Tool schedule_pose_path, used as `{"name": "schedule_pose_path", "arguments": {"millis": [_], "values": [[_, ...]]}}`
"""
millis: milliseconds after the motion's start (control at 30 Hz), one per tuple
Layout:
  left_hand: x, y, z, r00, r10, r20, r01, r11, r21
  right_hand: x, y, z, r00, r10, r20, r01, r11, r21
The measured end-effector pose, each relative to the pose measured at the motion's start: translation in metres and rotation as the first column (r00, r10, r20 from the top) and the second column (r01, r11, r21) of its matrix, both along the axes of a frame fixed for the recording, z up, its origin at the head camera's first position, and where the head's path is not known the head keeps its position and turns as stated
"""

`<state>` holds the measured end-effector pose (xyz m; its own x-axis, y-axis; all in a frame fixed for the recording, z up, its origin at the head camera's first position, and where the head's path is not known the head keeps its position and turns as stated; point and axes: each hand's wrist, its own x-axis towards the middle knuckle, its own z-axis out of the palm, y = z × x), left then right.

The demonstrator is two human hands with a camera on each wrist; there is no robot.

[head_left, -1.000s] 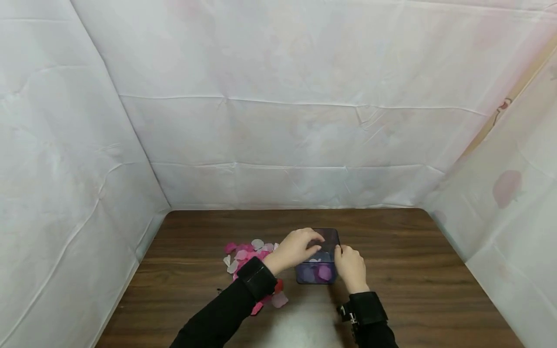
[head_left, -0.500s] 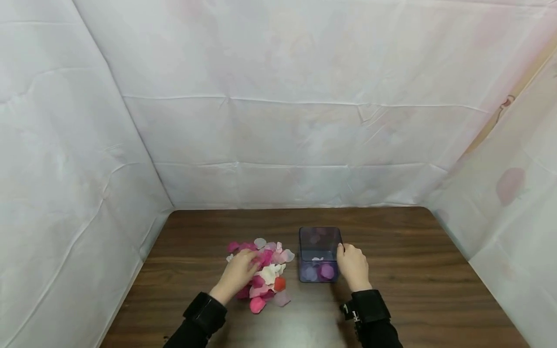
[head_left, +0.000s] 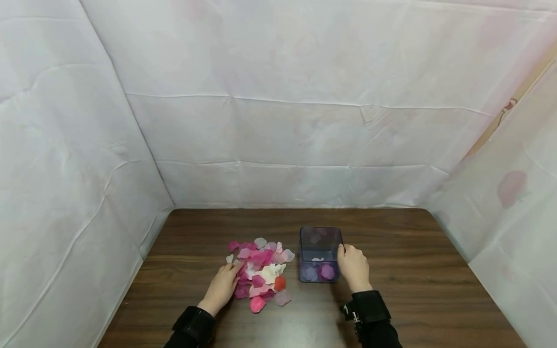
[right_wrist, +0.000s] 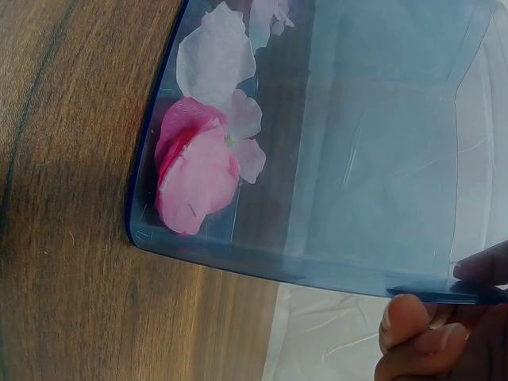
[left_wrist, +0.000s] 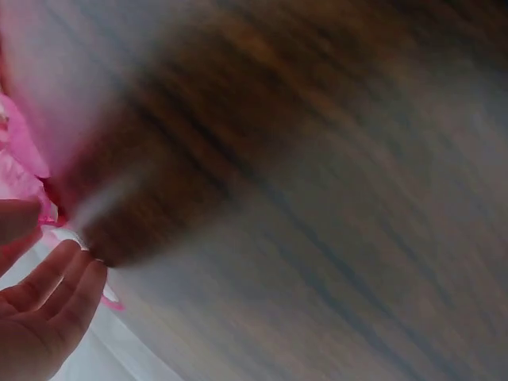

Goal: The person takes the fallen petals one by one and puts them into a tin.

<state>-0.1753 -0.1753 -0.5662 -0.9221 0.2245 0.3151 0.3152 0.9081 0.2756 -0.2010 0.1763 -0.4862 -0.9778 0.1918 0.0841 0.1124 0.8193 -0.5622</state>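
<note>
A loose pile of artificial petals (head_left: 258, 258), in pinks, white and one red-orange, lies on the table left of centre. My left hand (head_left: 221, 287) reaches to the pile's left edge, its fingertips among the outer petals. In the left wrist view the fingers (left_wrist: 67, 298) are extended, with the thumb apart from them beside pink petals (left_wrist: 24, 155). Right of the pile stands a clear blue-tinted plastic box (head_left: 321, 243) without a lid. My right hand (head_left: 353, 268) grips its right rim, thumb on one side and fingers on the other. Several pink and white petals (right_wrist: 198, 175) lie inside the box.
The dark wood-grain table (head_left: 417, 261) has rounded back corners. White cloth (head_left: 278, 135) hangs behind it and along both sides. A strip of wood grain separates the petal pile from the box.
My left hand has moved from over the box to the pile, then slid further left and nearer to its outer edge. The right hand keeps its grip on the box.
</note>
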Motion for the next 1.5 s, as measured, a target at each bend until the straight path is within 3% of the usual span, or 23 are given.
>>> {"name": "schedule_pose_path", "arguments": {"millis": [433, 533, 600, 667, 767, 933, 1067, 1167, 1333, 1500], "values": [[-0.011, 0.000, -0.005, 0.997, -0.018, -0.081, 0.016, 0.999, -0.029, 0.000, 0.000, 0.003, 1.000, -0.001, 0.017, 0.001, 1.000, -0.010], [-0.009, -0.002, -0.005, 0.998, -0.017, -0.062, 0.015, 1.000, -0.025, 0.000, 0.000, 0.003, 1.000, 0.006, 0.021, -0.005, 1.000, -0.008], [-0.009, -0.003, 0.000, 1.000, -0.020, -0.012, 0.020, 1.000, 0.013, 0.000, 0.000, 0.002, 1.000, 0.007, 0.021, -0.007, 1.000, -0.005], [-0.010, -0.003, 0.009, 0.999, -0.018, 0.051, 0.014, 0.998, 0.066, 0.001, 0.001, 0.002, 1.000, 0.010, 0.018, -0.010, 1.000, 0.000], [-0.014, 0.001, 0.032, 0.992, -0.024, 0.125, 0.005, 0.988, 0.152, 0.001, 0.002, 0.002, 1.000, 0.007, 0.015, -0.007, 1.000, -0.001], [-0.024, 0.018, 0.076, 0.986, -0.049, 0.161, 0.012, 0.975, 0.220, 0.000, 0.003, 0.004, 1.000, 0.001, 0.018, -0.001, 1.000, -0.009], [-0.030, 0.042, 0.105, 0.986, -0.102, 0.132, 0.065, 0.963, 0.260, -0.001, 0.002, 0.005, 1.000, 0.003, 0.013, -0.003, 1.000, -0.013], [-0.035, 0.064, 0.119, 0.988, -0.146, 0.050, 0.126, 0.949, 0.290, 0.000, 0.002, 0.004, 1.000, 0.004, 0.014, -0.003, 1.000, -0.014], [-0.047, 0.105, 0.139, 0.970, -0.238, -0.052, 0.242, 0.911, 0.335, 0.000, 0.001, 0.000, 1.000, 0.003, 0.016, -0.003, 1.000, -0.009], [-0.065, 0.142, 0.147, 0.949, -0.314, -0.028, 0.308, 0.903, 0.298, -0.003, -0.003, -0.001, 1.000, 0.006, 0.010, -0.006, 1.000, -0.018]]}}
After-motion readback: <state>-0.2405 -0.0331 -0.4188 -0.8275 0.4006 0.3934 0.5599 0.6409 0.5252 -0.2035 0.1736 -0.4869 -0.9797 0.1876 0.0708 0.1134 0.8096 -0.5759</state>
